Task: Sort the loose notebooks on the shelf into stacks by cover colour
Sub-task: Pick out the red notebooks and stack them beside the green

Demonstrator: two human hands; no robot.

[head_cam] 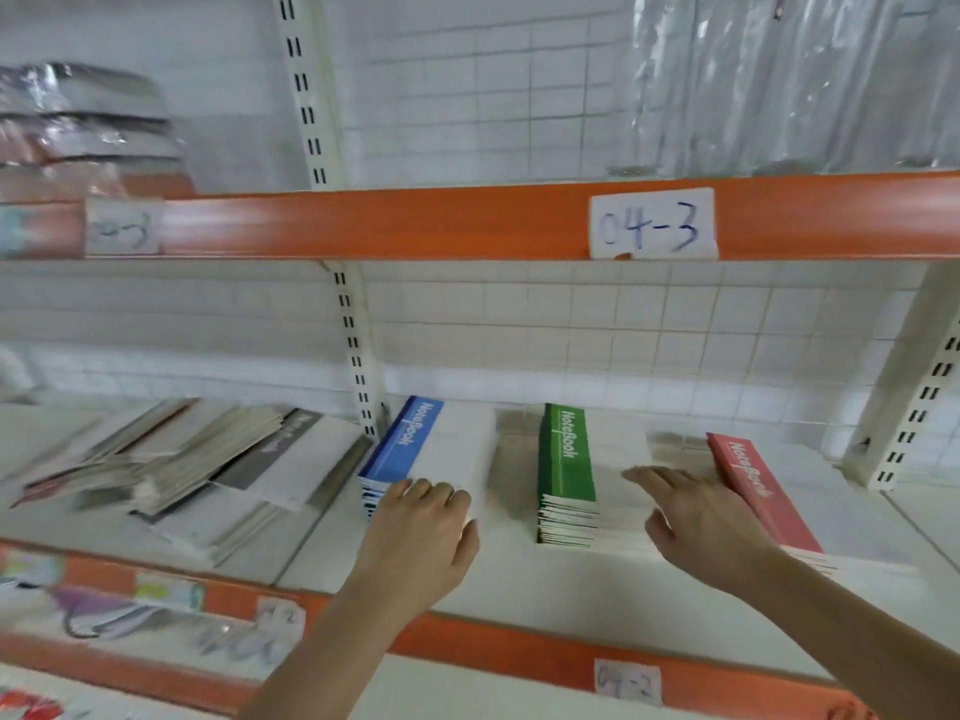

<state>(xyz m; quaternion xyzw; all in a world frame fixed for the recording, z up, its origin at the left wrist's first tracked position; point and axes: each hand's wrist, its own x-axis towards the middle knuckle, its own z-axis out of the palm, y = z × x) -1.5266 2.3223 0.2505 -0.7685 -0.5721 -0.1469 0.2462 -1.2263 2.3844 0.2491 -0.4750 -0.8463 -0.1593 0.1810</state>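
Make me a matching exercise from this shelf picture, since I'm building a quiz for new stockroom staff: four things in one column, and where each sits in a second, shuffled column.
Things:
1. blue stack
2. green stack
3. red stack
4. loose pile

Places:
A. rightmost on the shelf, beside the right hand
B. left of the white upright post, fanned out
C. just right of the post, under the left hand
D. between the two hands

Pairs: 1-C, 2-D, 3-A, 4-B
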